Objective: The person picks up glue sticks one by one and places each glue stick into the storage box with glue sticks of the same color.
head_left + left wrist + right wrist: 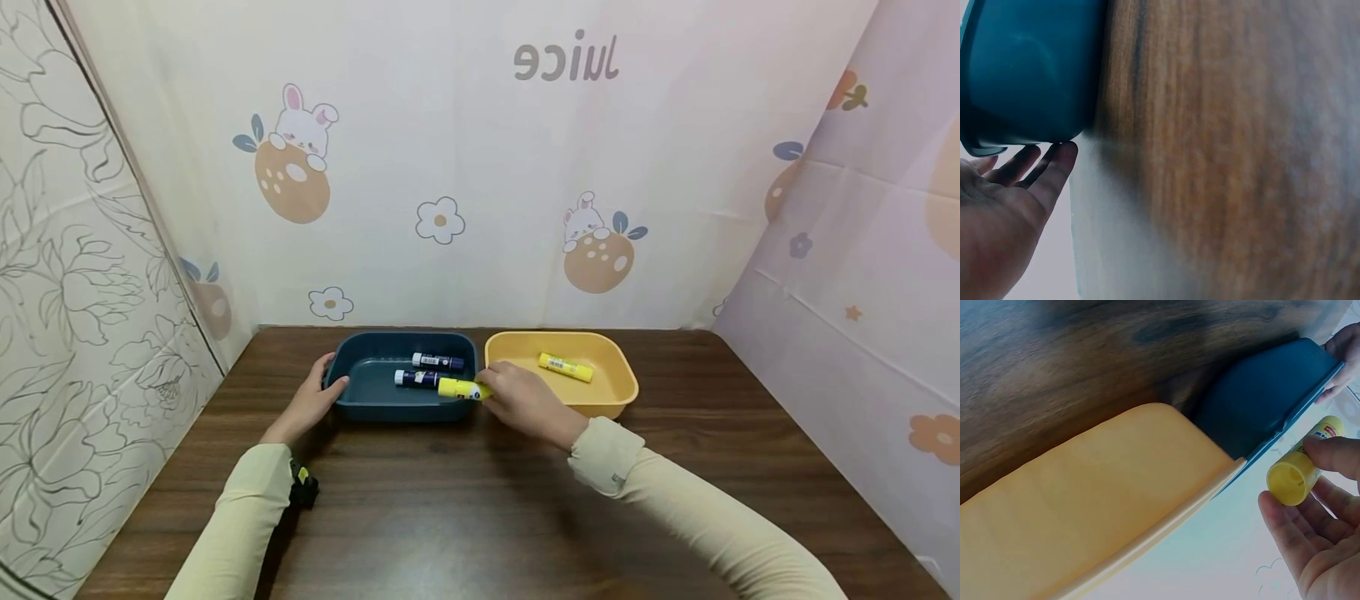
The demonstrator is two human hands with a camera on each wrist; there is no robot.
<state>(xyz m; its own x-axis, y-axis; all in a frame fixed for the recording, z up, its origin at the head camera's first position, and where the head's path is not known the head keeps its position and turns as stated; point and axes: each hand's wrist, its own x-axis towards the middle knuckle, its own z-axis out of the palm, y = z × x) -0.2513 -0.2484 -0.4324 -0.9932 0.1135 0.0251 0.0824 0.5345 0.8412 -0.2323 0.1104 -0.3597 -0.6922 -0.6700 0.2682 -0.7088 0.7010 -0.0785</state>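
My right hand [531, 402] pinches a yellow glue stick [459, 389] between thumb and fingers, above the right part of the dark blue tray [405, 412]. In the right wrist view, the hollow end of that yellow glue stick [1291, 481] faces the camera. Two dark blue glue sticks with white ends lie in the blue tray, one glue stick [442, 362] behind the other glue stick [415, 378]. My left hand [306, 404] holds the blue tray's left end, thumb at the rim and fingers along the outer wall. In the left wrist view those fingers [1054, 172] look nearly straight.
Close to the blue tray's right side stands a yellow tray [615, 392] with another yellow glue stick [566, 367] lying in it. Both trays sit near the back edge of the dark wooden table [450, 517], before a printed curtain [450, 167].
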